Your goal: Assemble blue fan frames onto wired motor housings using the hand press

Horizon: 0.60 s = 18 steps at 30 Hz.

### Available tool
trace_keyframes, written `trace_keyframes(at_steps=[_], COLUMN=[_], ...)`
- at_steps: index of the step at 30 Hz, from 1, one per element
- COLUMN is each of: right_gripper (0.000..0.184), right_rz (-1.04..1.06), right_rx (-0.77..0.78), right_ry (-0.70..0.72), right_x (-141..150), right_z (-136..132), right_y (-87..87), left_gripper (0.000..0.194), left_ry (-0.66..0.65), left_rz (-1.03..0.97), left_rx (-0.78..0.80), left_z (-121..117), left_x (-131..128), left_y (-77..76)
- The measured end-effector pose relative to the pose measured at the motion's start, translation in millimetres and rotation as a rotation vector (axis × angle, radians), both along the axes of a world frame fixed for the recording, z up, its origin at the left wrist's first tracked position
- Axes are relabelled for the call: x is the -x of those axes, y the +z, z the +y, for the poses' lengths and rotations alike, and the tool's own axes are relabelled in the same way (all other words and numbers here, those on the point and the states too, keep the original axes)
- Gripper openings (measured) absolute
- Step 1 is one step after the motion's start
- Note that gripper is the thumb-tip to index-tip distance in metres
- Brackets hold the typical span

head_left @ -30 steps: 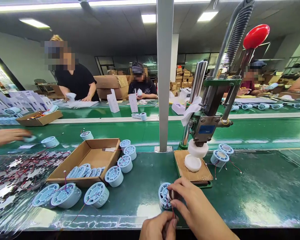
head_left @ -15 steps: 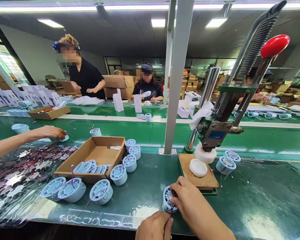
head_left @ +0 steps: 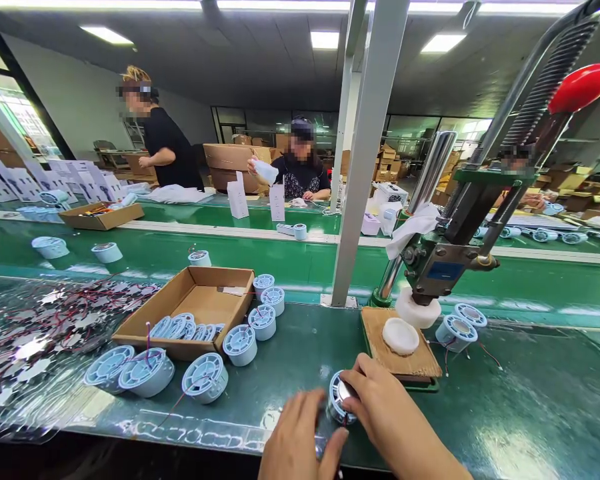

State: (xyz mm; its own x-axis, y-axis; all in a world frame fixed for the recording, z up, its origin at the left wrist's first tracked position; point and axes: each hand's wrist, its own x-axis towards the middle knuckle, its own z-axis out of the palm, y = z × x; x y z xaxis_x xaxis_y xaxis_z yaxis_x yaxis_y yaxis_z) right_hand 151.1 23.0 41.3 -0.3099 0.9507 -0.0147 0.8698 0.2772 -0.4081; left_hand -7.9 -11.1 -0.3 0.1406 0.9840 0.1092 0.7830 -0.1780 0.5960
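Note:
My right hand (head_left: 385, 407) is closed round a round pale-blue plastic part (head_left: 339, 398) with a metal piece in its middle, resting on the green table near the front edge. My left hand (head_left: 300, 437) is just left of that part, its fingers apart and its thumb reaching towards the thin red wire under the part. Behind them stands a hand press (head_left: 433, 263) with a red knob (head_left: 583, 87) over a wooden base (head_left: 403, 353) that carries a white disc (head_left: 401, 335).
An open cardboard box (head_left: 195, 303) with several blue parts sits to the left, more blue parts (head_left: 205, 377) lying around it. A plastic sheet of small wired pieces (head_left: 40, 333) covers the far left. A metal post (head_left: 367, 153) rises mid-table. Other people work across the belt.
My left hand has risen from a pinch on the wire to an open pose beside the part. A co-worker's arm at the left has left the view. The camera has shifted a little.

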Motion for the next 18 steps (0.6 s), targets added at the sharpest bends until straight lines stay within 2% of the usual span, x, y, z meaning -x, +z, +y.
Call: trace_keyframes(at_steps=[2,4,6,9,15,18], right_gripper=[0.035,0.034,0.033,0.031,0.029,0.034], right_rz=[-0.012,-0.009,0.0,-0.009,0.049,0.127], right_rx=[-0.011,-0.005,0.014,0.045,-0.012,-0.04], right_ry=[0.008,0.019,0.049,0.085,0.117,0.143], right_x=[-0.1,-1.0,-2.4,-4.7,-12.6,-20.3], right_z=[-0.7,-1.1,-0.9,0.6,4.1,3.2], right_y=[-0.3,1.5,4.7,7.4,-4.6,6.3], left_gripper=[0.069,0.084,0.081,0.079,0.082,0.085], left_ry=[-0.018,-0.088,-0.118,-0.075,-0.067,-0.069], left_rz=[-0.205,-0.323,-0.349,-0.345,-0.347,-0.331], left_rx=[0.001,0.091,0.171,0.202,0.188,0.193], left_z=[8.4,16.5,21.4,21.9,19.5,21.4], left_x=[-1.3,-5.8,-10.7,-14.8,-13.7,-12.7], left_y=[1.8,2.0,2.0,2.9,0.0,-3.2])
